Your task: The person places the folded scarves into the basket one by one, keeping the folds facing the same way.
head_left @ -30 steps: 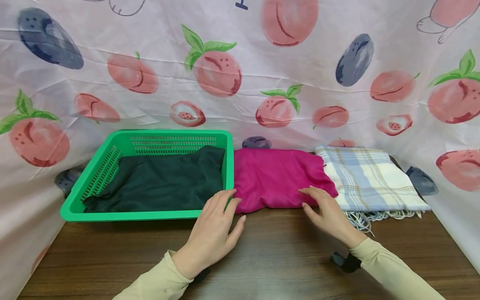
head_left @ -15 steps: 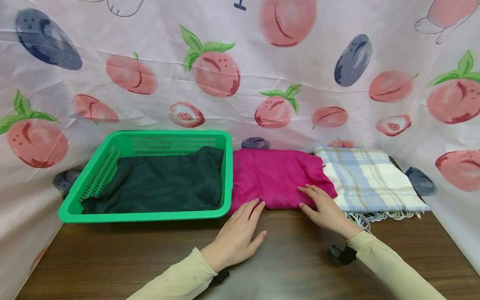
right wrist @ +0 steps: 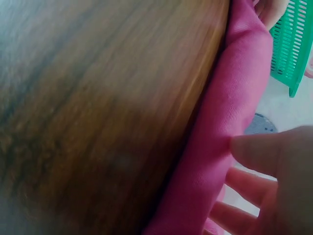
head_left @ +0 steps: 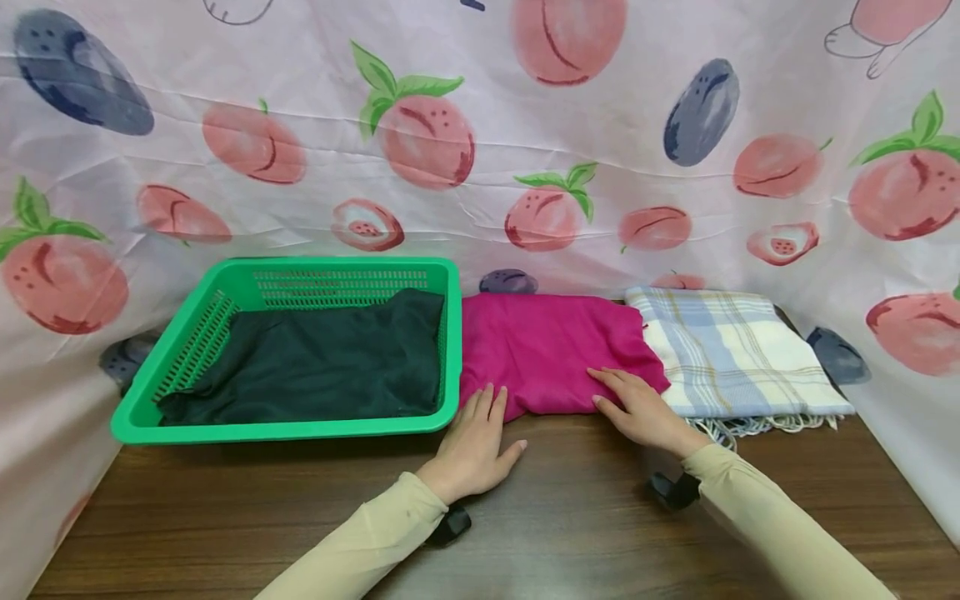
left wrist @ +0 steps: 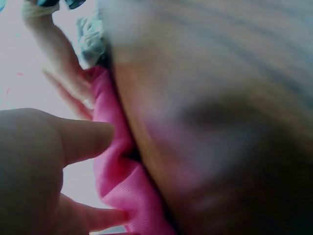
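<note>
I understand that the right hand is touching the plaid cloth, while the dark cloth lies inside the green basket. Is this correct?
Not entirely. The right hand touches the pink cloth, not the plaid cloth, as the right wrist view shows. The dark cloth does lie inside the green basket.

Along the back edge of the bench (head_left: 555, 525), three things stood in a row, with a curtain (head_left: 442, 212) behind them. The basket (head_left: 277, 432) occupied the back left corner, and the first cloth (head_left: 315, 362) lay inside it. Just right of the basket lay the second cloth (head_left: 543, 342), between it and the third cloth (head_left: 738, 354), which took the back right corner, its fringe toward the front edge. Before the second cloth, the left hand (head_left: 471, 446) reached its front left part, near the basket; the right hand (head_left: 637, 408) reached its front right part.
</note>
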Available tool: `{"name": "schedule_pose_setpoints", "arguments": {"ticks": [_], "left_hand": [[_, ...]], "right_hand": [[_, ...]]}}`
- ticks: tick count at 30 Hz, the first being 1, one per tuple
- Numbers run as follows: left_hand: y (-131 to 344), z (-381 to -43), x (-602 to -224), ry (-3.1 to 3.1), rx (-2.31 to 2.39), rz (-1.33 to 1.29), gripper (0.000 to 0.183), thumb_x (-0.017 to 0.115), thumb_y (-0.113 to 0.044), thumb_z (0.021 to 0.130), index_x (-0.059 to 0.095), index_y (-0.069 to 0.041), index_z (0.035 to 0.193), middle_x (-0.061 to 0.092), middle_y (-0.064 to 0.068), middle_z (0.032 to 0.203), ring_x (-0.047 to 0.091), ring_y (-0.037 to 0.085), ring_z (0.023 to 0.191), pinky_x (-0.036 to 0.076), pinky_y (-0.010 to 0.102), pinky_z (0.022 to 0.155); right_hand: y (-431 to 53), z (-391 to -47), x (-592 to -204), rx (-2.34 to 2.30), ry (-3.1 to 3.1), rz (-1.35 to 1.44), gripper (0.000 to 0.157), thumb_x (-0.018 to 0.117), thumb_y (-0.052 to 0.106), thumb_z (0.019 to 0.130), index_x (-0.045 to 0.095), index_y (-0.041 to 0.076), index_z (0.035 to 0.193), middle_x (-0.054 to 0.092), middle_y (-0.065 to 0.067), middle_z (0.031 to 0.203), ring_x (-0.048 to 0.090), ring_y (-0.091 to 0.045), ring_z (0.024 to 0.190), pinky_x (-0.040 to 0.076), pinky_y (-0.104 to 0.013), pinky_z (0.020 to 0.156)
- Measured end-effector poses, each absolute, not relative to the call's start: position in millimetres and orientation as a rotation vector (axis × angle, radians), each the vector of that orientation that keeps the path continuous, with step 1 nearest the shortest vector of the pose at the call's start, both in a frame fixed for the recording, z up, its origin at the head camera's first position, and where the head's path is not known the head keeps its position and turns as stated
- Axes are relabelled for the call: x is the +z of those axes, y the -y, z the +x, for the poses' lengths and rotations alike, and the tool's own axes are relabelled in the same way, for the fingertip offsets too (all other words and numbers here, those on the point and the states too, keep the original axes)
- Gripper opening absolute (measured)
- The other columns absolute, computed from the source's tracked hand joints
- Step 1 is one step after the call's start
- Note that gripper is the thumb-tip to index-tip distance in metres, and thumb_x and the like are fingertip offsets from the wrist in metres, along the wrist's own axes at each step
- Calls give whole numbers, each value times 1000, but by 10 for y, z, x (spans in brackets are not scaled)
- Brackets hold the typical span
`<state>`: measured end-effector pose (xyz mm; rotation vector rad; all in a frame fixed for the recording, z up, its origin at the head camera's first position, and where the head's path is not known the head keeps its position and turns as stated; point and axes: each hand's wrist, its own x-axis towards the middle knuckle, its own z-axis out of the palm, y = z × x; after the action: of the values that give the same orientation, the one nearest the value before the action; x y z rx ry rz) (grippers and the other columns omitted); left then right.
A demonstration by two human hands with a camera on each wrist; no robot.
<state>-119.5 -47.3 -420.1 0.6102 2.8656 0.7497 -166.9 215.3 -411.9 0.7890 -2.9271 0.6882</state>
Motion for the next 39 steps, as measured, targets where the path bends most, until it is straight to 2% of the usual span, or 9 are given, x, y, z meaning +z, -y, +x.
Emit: {"name": "schedule_pose_setpoints", "arguments": {"ticks": [7,14,17,25,31,39], "left_hand": [[460,-1284,-4165,-2863,802,670,67,61,-20,92,31,15,141,43,26,135,37,39,124,32,45,107],[463,-1312,-4167,-2910,700,689,65,61,-23,92,36,10,141,47,21,127,38,38,115,33,45,102],[474,-1296,-4168,-2942,638,716,62,62,-24,91,41,8,139,47,20,122,38,38,113,33,46,100],[495,-1226,-4202,-3039,515,781,46,68,-22,85,53,0,122,50,16,105,42,33,99,37,42,88],[483,-1169,-4202,-2987,428,713,44,69,-25,84,50,-7,120,50,12,103,45,31,98,43,41,78],[489,-1046,-4127,-2902,308,785,45,69,-27,82,47,-9,117,49,11,100,49,29,93,47,40,65]], "right_hand": [[-2165,-1647,-4101,503,2925,797,38,62,13,90,60,0,126,61,-21,117,57,-40,105,43,-52,94],[-2161,-1626,-4086,342,2903,844,36,68,12,85,65,1,119,60,-15,98,56,-33,86,45,-46,81],[-2153,-1602,-4048,309,2936,860,38,71,15,82,66,4,118,58,-12,94,53,-28,81,44,-43,77],[-2171,-1512,-3979,294,2966,919,40,77,22,78,66,9,114,59,-12,99,53,-25,80,46,-42,75],[-2220,-1454,-3976,315,2988,980,41,78,26,77,63,10,111,56,-10,97,51,-23,76,44,-40,74],[-2266,-1371,-3963,369,3040,1113,40,80,28,75,56,14,104,52,-4,94,52,-20,83,41,-38,75]]}}
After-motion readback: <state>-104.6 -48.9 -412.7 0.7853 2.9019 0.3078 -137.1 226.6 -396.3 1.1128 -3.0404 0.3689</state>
